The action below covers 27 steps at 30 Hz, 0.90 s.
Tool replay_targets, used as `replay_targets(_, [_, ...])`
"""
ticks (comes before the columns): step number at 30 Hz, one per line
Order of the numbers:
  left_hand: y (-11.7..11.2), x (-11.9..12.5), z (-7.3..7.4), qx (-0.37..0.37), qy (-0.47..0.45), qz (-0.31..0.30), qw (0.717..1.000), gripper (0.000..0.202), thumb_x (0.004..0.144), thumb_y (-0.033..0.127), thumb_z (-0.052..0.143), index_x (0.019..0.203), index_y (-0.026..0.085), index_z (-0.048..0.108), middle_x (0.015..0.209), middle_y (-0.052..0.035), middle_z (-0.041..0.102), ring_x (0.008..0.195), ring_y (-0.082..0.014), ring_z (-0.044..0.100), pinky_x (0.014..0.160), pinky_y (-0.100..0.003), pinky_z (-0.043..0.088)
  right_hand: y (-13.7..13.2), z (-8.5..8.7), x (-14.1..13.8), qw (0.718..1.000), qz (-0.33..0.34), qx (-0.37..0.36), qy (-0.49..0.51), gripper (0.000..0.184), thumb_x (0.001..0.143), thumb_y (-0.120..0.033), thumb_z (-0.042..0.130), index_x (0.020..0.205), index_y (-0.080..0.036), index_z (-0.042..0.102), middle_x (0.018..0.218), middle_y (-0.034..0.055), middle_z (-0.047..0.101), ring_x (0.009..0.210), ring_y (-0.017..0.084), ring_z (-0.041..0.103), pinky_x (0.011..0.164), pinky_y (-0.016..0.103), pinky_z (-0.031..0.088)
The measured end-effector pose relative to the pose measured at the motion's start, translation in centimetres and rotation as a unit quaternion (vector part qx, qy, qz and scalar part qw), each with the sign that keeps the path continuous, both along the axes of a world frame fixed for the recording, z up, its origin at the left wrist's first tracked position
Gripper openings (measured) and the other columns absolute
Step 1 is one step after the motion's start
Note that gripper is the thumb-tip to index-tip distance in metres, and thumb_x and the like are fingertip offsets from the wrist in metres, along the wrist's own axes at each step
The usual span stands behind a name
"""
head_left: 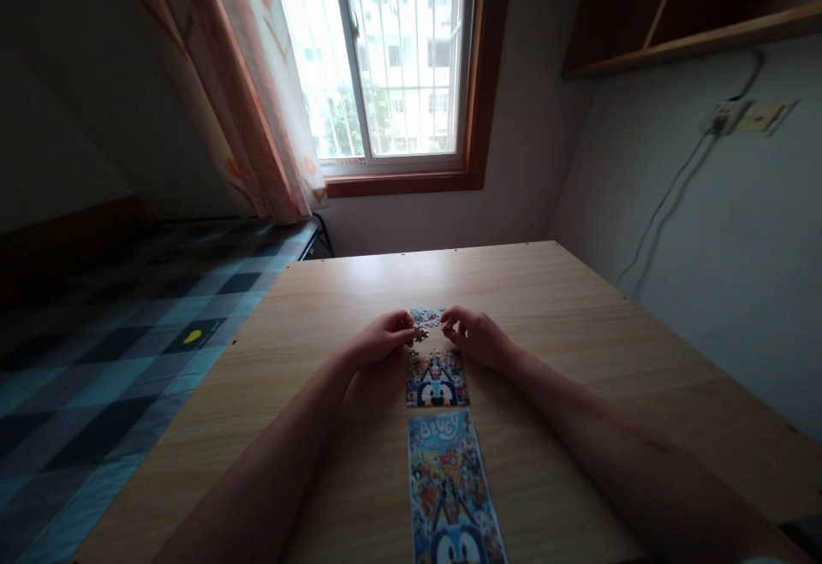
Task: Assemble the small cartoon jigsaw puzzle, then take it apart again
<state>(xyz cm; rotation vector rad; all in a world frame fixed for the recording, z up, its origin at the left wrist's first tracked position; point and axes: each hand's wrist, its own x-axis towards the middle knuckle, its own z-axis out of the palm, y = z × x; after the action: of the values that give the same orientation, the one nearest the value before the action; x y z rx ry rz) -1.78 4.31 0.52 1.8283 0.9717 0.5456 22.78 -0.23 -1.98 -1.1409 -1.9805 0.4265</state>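
Observation:
A partly joined jigsaw puzzle with a blue dog's face lies on the table, its upper edge uneven. Below it is the reference picture, headed "Bluey", showing the same dog. Beyond the puzzle, loose puzzle pieces are spread in a small heap. At the heap's left side, my left hand is closed on a few puzzle pieces that poke out past its fingertips. On the right, my right hand pinches what looks like one small puzzle piece, mostly hidden by the fingers.
The light wooden table reaches toward the window. A bed with a checked cover stands along the left side. To the right, a cable hangs down the wall from a socket, beneath a wooden shelf.

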Motion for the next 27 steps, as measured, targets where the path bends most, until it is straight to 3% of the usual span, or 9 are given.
replay_targets(3, [-0.1, 0.1, 0.1, -0.002, -0.005, 0.000, 1.000, 0.039, 0.078, 0.053, 0.068, 0.084, 0.016, 0.056, 0.071, 0.0012, 0.059, 0.054, -0.0094, 0.045, 0.048, -0.021, 0.033, 0.1, -0.1, 0.0, 1.000, 0.003, 0.012, 0.002, 0.024, 0.088, -0.017, 0.060, 0.111, -0.023, 0.067, 0.090, 0.0010, 0.072, 0.063, 0.010, 0.057, 0.066, 0.022, 0.046])
replay_targets(9, [-0.2, 0.1, 0.2, 0.001, -0.011, -0.001, 1.000, 0.037, 0.078, 0.050, 0.068, 0.084, 0.016, 0.056, 0.074, -0.0004, 0.062, 0.056, -0.0099, 0.047, 0.050, -0.022, 0.034, -0.4, 0.7, -0.4, 0.997, 0.013, 0.079, -0.021, 0.024, 0.091, -0.015, 0.060, 0.110, -0.024, 0.073, 0.095, 0.0039, 0.071, 0.071, 0.010, 0.061, 0.072, 0.021, 0.047])
replay_targets(15, [-0.8, 0.6, 0.7, 0.060, -0.047, 0.011, 0.997, 0.031, 0.080, 0.045, 0.068, 0.082, 0.016, 0.057, 0.074, -0.0013, 0.063, 0.069, -0.0143, 0.056, 0.067, -0.027, 0.044, -1.1, 0.9, -0.9, 0.992, 0.049, 0.110, -0.044, 0.024, 0.092, -0.013, 0.057, 0.106, -0.025, 0.074, 0.097, 0.0041, 0.071, 0.079, 0.011, 0.065, 0.073, 0.020, 0.047])
replay_targets(22, [-1.7, 1.6, 0.8, 0.056, -0.086, 0.023, 0.994, 0.033, 0.082, 0.046, 0.068, 0.083, 0.017, 0.053, 0.073, -0.0014, 0.062, 0.068, -0.0145, 0.057, 0.063, -0.026, 0.045, -0.7, 0.6, -0.5, 0.995, 0.024, 0.093, -0.020, 0.019, 0.093, -0.015, 0.057, 0.102, -0.022, 0.073, 0.093, 0.0040, 0.071, 0.079, 0.013, 0.065, 0.072, 0.021, 0.048])
replay_targets(27, [-2.0, 2.1, 0.4, 0.096, -0.094, 0.031, 0.990, 0.033, 0.084, 0.047, 0.066, 0.081, 0.017, 0.053, 0.072, -0.0008, 0.061, 0.066, -0.0132, 0.055, 0.061, -0.025, 0.044, -0.7, 0.8, -0.5, 0.996, 0.012, 0.083, -0.007, 0.018, 0.092, -0.014, 0.059, 0.101, -0.021, 0.073, 0.090, 0.0044, 0.071, 0.074, 0.013, 0.063, 0.072, 0.022, 0.049])
